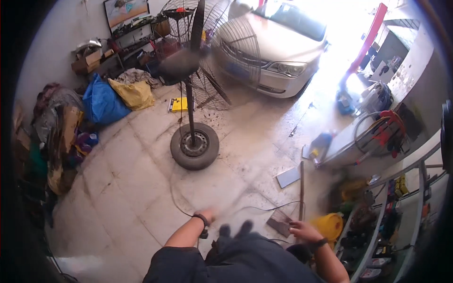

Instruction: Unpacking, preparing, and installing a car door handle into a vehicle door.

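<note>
My left hand (211, 214), with a dark band at its wrist, is over the tiled floor and smeared by motion. A thin dark cable (177, 203) curves down from the tyre to that wrist, and more cable (264, 208) runs on to the right; whether the hand grips it cannot be seen. My right hand (304, 231) has its fingers curled together beside a dark brown flat piece (280, 222); what they hold, if anything, is hidden. Just above them is the lower end of a long brown rod (302, 188).
Ahead, a large caged fan (181, 66) stands on a pole set in a tyre (195, 158). A white car (273, 52) is parked behind. Blue (104, 101) and yellow (134, 93) sacks lie left. A grey-white panel (288, 178), yellow container (329, 226) and loaded shelves (377, 226) are right.
</note>
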Available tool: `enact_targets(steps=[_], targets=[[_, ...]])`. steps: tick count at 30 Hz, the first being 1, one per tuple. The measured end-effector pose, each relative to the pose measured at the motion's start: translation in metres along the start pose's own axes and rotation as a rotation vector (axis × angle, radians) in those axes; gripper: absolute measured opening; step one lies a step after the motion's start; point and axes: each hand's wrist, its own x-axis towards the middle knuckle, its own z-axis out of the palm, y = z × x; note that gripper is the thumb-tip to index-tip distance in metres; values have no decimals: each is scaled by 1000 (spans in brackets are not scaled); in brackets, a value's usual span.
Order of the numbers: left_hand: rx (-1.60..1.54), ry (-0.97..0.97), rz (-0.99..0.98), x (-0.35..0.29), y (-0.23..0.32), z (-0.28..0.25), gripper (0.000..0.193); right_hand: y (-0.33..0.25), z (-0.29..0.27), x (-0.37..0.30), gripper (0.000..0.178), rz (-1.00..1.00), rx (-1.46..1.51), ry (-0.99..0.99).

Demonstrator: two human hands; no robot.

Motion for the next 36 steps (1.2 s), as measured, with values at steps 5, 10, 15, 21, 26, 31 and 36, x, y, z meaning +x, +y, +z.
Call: enact_targets(steps=[5,10,15,21,26,31,36], targets=[[288,-262,-444,23,-27,-2,35,59,-50,-22,56,104,88,50],[213,-390,-546,-7,-45,-48,36,104,-86,12,50,137,412,100],[-757,340,-513,-3,-94,-57,31,107,-87,67,46,131,405,13],[-1050,1111,-247,6,-168,-305,26,51,-54,105,35,83,386,71],[-1263,1276,-101,23,-219,-501,28,53,-53,152,29,40,586,70],[-1331,1144,-103,84,-263,-587,31,65,-40,212,34,177,802,44],[-1262,803,97,112,-297,-612,34,-55,13,212,47,157,661,143]])
